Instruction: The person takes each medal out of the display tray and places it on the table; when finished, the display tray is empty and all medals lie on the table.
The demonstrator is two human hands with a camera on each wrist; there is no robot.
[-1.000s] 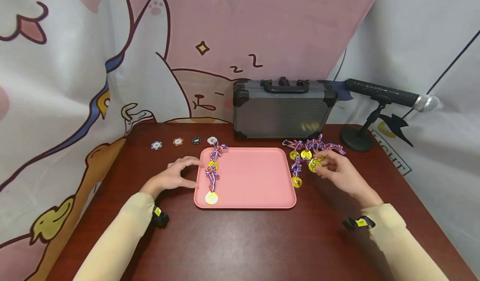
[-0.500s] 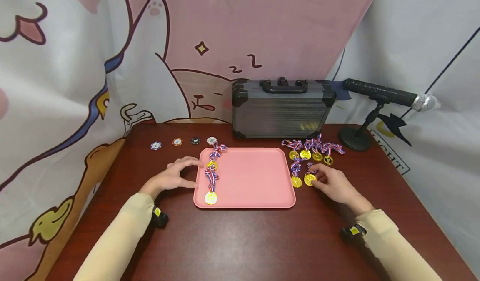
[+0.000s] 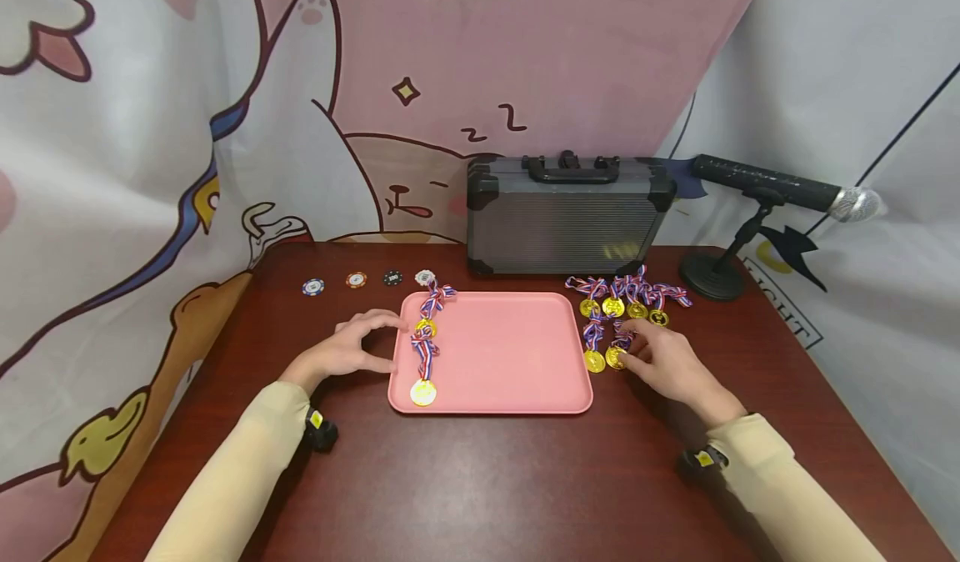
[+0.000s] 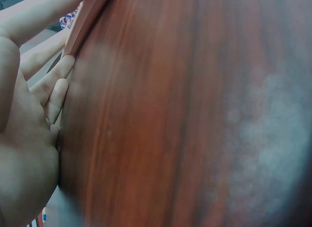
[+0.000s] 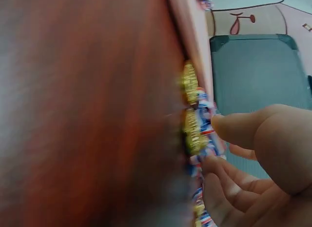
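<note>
My left hand (image 3: 348, 349) spreads thumb and fingers along the left rim of a pink tray (image 3: 510, 353), touching it; the left wrist view shows the hand (image 4: 29, 124) at the tray's edge. Two gold medals with striped ribbons, the nearer medal (image 3: 423, 393) and the farther medal (image 3: 426, 328), lie in the tray's left part. Beyond the tray's right rim, my right hand (image 3: 667, 366) pinches a medal (image 3: 617, 357) at its ribbon, low over the table. Another medal (image 3: 594, 361) lies just left of it. In the right wrist view, striped ribbon (image 5: 209, 139) shows between thumb and fingers.
Several medals (image 3: 612, 306) lie in a row behind my right hand. A grey case (image 3: 562, 228) stands at the back, with a microphone (image 3: 780, 187) on a stand (image 3: 712, 274) to its right. Several chips, among them a blue-white chip (image 3: 312, 287), lie behind the tray.
My right hand has come nearer and left with the medal, bringing it down beside the other medal at the tray's right side. My left hand stays at the tray rim.
</note>
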